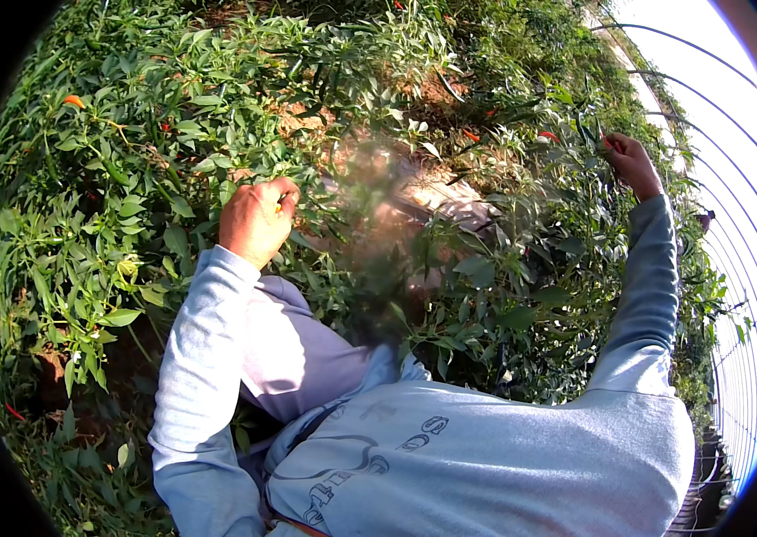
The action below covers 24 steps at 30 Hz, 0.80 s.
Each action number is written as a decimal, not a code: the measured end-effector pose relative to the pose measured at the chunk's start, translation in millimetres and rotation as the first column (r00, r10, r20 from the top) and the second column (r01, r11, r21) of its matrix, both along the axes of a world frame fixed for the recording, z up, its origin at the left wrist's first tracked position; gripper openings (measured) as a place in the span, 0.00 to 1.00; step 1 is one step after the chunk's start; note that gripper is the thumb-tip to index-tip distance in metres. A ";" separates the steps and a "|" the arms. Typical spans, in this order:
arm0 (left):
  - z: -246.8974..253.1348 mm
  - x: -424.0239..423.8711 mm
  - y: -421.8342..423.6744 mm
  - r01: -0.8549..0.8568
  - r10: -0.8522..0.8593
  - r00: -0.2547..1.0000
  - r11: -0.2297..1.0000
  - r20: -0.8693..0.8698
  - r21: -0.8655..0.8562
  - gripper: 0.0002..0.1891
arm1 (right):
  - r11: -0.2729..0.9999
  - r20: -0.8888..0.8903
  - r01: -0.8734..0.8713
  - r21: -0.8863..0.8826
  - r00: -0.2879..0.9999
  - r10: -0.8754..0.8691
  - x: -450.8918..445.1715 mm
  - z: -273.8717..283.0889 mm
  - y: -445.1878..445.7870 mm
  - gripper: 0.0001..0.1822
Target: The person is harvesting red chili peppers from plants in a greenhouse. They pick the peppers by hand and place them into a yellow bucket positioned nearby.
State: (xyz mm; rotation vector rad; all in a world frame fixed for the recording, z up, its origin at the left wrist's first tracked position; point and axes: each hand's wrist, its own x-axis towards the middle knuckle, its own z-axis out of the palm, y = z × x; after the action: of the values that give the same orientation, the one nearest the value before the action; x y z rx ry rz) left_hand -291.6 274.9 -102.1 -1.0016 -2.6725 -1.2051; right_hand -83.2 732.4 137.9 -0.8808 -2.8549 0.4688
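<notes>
My left hand (256, 220) is curled in front of the pepper plants, left of the middle. A small orange-yellow thing (278, 207) shows between its fingers; it looks like part of a chili pepper, mostly hidden by the hand. Farther right, my outstretched right hand (632, 166) pinches a red chili pepper (607, 143) among the leaves. Whether that pepper is still on its stem cannot be told. Another red chili pepper (549, 136) hangs a little to the left of the right hand. Green chili peppers (114, 172) hang in the foliage beyond my left hand.
Dense pepper plants (69, 268) surround me. An orange chili pepper (73, 101) stands out at upper left, a red one (14, 411) at lower left. Sunlit soil (304, 121) shows between plants. Curved greenhouse hoops (721, 127) rise on the right. A blurred patch covers the middle of the view.
</notes>
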 end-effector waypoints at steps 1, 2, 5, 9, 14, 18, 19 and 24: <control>-1.1 -0.3 -0.3 0.011 -0.010 1.000 1.000 -0.018 0.020 0.04 | 0.983 0.016 -0.005 0.182 1.000 0.002 1.3 -0.3 6.9 0.12; -3.4 -0.9 -0.6 0.022 -0.021 0.999 0.999 -0.036 0.039 0.05 | 0.934 0.032 -0.012 0.357 0.999 0.001 2.9 -0.3 13.1 0.11; -1.2 -0.6 -2.3 0.024 -0.023 1.000 0.999 -0.019 0.040 0.06 | 0.778 0.095 -0.154 0.608 0.988 0.122 9.0 -4.2 26.5 0.08; -3.5 -1.6 -3.6 0.013 -0.012 1.000 0.999 -0.015 0.042 0.06 | 0.898 0.027 -0.103 0.429 0.994 0.101 6.7 -10.8 29.0 0.11; 2.3 1.1 -2.5 -0.017 0.017 1.000 1.000 0.005 0.001 0.02 | 0.939 -0.412 -0.136 -0.317 0.911 -0.007 27.6 -23.5 94.4 0.16; -1.1 3.0 5.5 0.035 -0.035 0.999 0.999 0.005 0.041 0.02 | 0.941 -0.401 0.021 -0.338 0.901 -0.164 48.0 -19.2 148.1 0.13; 0.6 0.4 -2.3 0.001 0.000 1.000 1.000 -0.008 0.021 0.02 | 0.842 -0.326 0.156 -0.517 0.873 -0.362 10.5 -18.1 108.1 0.09; -3.8 -1.6 -2.4 -0.015 0.015 1.000 1.000 0.011 -0.001 0.03 | 0.665 -0.235 0.191 -0.722 0.836 -0.495 -9.2 28.2 83.7 0.18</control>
State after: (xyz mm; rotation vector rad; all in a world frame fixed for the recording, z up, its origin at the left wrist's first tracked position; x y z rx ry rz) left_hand -293.1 272.6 -105.9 -0.9757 -2.6844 -1.2103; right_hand -92.4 816.1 166.0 -1.2145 -2.0172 1.4931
